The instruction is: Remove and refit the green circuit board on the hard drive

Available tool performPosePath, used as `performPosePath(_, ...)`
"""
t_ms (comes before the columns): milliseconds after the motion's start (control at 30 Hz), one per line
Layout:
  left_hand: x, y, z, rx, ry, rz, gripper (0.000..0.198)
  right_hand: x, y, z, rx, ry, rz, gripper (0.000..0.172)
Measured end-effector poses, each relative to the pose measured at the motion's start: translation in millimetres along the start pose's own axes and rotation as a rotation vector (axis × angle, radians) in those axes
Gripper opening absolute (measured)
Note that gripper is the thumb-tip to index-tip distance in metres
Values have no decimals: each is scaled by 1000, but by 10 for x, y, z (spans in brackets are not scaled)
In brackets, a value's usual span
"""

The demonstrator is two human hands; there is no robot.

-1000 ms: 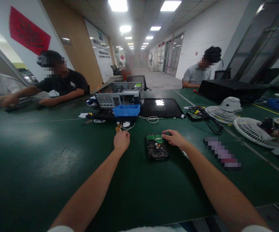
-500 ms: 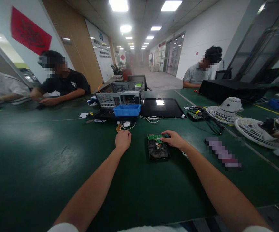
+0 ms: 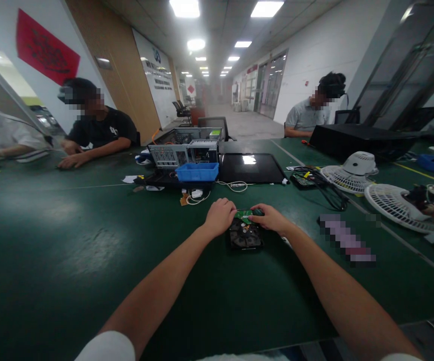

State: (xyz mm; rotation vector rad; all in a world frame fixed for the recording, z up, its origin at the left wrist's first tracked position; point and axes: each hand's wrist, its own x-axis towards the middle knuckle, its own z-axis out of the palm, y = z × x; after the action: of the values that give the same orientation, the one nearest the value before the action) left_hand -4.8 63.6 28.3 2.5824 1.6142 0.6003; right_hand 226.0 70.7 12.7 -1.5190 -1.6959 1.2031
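Observation:
A hard drive (image 3: 246, 238) lies flat on the green table in front of me, its dark underside up. Across its far end is a green circuit board (image 3: 244, 216). My right hand (image 3: 271, 218) pinches the board's right end between thumb and fingers. At the board's left end is my left hand (image 3: 221, 216), fingers curled and closed on its edge. The left fingertips are partly hidden behind that hand. Whether the board is lifted off the drive or still touches it, I cannot tell.
Beyond my hands stand a blue bin (image 3: 197, 172), an opened computer case (image 3: 185, 146) and a flat black screen (image 3: 252, 168). To the right lie black cables (image 3: 333, 196), white fan parts (image 3: 399, 206) and a blurred-out purple object (image 3: 347, 238). Other people sit across the table.
My left hand has moved right, from the bare table to the circuit board's left end. My right hand stays at the board's right end.

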Motion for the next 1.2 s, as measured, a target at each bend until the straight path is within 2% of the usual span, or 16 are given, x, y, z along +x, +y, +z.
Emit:
performPosePath(200, 165, 184, 69, 76, -65, 56, 20, 1, 12, 41, 26, -64, -18, 53)
performPosePath(667, 169, 204, 21, 169, -65, 182, 23, 13, 24, 48, 8, -45, -18, 56)
performPosePath(800, 162, 176, -87, 113, -38, 122, 21, -8, -12, 44, 4, -52, 1, 54)
performPosePath(967, 12, 103, -220, 68, 12, -74, 25, -26, -34, 38, 18, -48, 12, 50)
performPosePath(1067, -247, 151, -214, 36, -36, -232, 43, -28, -41, 52, 19, -41, 25, 50)
performPosePath(1200, -594, 372, -152, -13, -75, -241, 87, -30, -62, 100, -2, -14, 29, 48)
